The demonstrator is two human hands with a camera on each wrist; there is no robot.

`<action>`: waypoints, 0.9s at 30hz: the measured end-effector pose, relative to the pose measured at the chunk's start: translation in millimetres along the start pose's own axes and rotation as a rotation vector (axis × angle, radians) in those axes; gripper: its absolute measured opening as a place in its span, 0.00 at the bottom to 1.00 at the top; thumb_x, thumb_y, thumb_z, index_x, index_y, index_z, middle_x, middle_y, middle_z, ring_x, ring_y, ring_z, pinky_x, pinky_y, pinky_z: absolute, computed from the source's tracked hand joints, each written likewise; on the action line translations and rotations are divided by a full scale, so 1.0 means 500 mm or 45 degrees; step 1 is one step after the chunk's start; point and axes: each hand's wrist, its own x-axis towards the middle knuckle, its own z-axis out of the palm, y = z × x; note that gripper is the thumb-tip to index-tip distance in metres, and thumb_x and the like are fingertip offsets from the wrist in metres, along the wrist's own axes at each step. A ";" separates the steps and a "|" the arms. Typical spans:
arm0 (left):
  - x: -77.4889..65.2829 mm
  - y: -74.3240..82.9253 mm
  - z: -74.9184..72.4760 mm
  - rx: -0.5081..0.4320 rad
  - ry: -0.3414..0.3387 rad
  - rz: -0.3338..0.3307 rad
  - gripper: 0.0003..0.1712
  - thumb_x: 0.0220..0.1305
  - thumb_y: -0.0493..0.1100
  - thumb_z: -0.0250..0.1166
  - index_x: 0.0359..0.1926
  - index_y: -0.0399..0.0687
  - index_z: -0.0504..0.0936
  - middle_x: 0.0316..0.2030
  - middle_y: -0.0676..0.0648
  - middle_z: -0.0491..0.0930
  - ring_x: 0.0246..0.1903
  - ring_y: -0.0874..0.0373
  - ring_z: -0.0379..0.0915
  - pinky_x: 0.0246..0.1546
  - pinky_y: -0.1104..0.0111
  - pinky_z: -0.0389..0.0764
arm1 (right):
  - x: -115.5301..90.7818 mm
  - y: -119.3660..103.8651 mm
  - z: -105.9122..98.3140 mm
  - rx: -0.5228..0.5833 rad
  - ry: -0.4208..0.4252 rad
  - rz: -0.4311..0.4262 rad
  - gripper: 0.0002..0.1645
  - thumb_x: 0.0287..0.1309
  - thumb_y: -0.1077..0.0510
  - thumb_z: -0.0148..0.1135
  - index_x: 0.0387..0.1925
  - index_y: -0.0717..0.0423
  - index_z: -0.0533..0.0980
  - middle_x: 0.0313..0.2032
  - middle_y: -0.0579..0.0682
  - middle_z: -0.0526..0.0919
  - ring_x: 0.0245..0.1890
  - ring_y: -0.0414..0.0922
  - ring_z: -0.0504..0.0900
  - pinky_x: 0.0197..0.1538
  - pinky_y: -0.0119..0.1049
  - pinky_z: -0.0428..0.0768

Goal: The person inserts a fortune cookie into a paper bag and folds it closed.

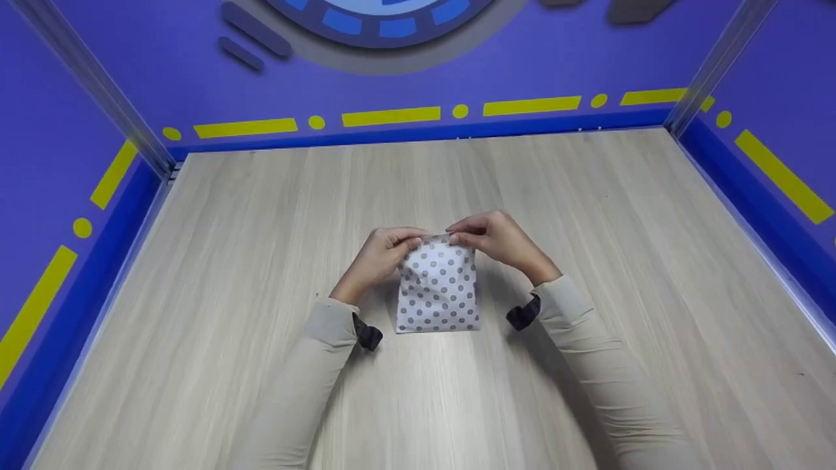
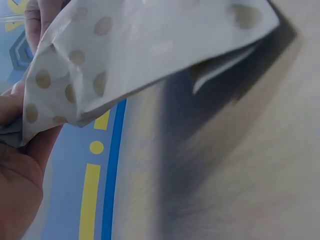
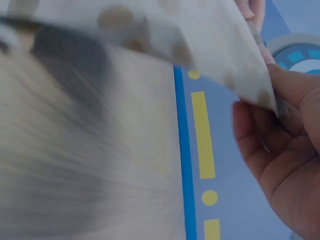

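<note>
A white paper bag with grey polka dots is held up at its top edge, near the middle of the table. My left hand pinches its upper left corner between thumb and fingers. At the upper right corner, my right hand does the same. The left wrist view shows the dotted bag slanting away from the left hand. In the right wrist view the right hand has its thumb over the bag's edge and fingers behind. What the bag contains, if anything, is hidden.
The wood-grain table spreads out around the bag. Purple panels with yellow dashes and dots enclose it at the back and both sides. Dark straps sit at both wrists, over beige sleeves.
</note>
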 end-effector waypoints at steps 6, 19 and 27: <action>-0.005 -0.010 -0.016 0.015 0.024 0.035 0.12 0.63 0.39 0.64 0.45 0.42 0.86 0.42 0.43 0.86 0.30 0.64 0.77 0.32 0.76 0.77 | -0.008 0.014 0.001 0.015 0.051 -0.027 0.09 0.57 0.60 0.66 0.37 0.62 0.85 0.35 0.55 0.88 0.32 0.44 0.85 0.36 0.25 0.80; -0.006 -0.022 -0.016 -0.118 0.309 -0.043 0.06 0.52 0.41 0.74 0.31 0.43 0.90 0.32 0.45 0.88 0.29 0.62 0.82 0.31 0.75 0.78 | -0.019 0.030 -0.010 0.309 0.074 0.198 0.13 0.58 0.57 0.66 0.36 0.66 0.83 0.30 0.56 0.86 0.26 0.38 0.83 0.37 0.32 0.82; -0.009 -0.033 -0.023 -0.049 0.149 0.023 0.12 0.63 0.38 0.63 0.46 0.39 0.85 0.45 0.42 0.85 0.46 0.54 0.82 0.49 0.69 0.80 | -0.026 0.044 -0.012 0.255 0.123 0.205 0.12 0.59 0.57 0.65 0.34 0.65 0.83 0.28 0.53 0.84 0.23 0.37 0.80 0.33 0.37 0.82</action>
